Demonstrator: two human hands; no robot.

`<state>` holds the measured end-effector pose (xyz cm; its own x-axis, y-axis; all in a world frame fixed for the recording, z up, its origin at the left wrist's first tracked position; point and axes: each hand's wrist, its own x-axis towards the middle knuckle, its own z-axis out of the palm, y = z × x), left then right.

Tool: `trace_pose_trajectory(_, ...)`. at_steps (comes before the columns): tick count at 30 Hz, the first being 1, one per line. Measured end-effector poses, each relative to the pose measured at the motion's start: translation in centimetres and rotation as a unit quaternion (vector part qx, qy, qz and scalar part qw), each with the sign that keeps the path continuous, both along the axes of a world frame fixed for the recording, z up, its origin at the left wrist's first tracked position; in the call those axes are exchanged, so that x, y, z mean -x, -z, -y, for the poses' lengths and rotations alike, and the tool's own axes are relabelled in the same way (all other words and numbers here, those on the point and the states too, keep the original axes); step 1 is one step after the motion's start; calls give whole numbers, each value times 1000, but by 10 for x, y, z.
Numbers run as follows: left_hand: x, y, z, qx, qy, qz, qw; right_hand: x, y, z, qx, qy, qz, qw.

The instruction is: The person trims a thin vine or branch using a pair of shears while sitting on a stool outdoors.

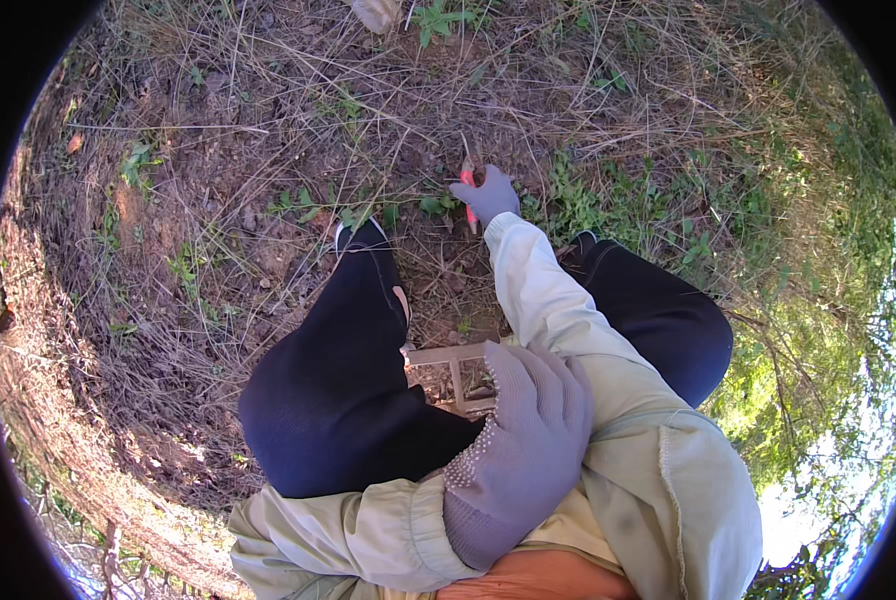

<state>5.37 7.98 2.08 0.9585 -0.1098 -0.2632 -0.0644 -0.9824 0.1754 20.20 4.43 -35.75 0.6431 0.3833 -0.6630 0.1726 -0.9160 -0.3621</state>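
Observation:
My right hand [491, 196], in a grey knit glove, reaches down to the ground between my feet. Its thumb and fingers are around a red-handled tool [469, 180] with a thin, pale tip pointing away from me; its exact kind is unclear. My left hand [526, 431], in a matching glove with small grip dots, is bent across close to my body, over my right forearm. Nothing shows in it, and its palm side is partly hidden. Low green leafy plants [434, 204] grow just left of the tool.
A metal frame [455, 360] shows low between my legs. My dark shoes [361, 234] stand on either side of the tool. Dry grass stalks [328, 82] cover the soil, with weeds [605, 199] at the right. A pale object [376, 13] lies at the top edge.

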Motion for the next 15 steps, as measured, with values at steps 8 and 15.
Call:
trace_pose_trajectory(8,0,1,0,8,-10,6,1000,-64,5,-44,41,-37,37,998)
trace_pose_trajectory(15,-2,0,-1,-3,-22,-10,1000,-78,19,-103,38,-62,1,997)
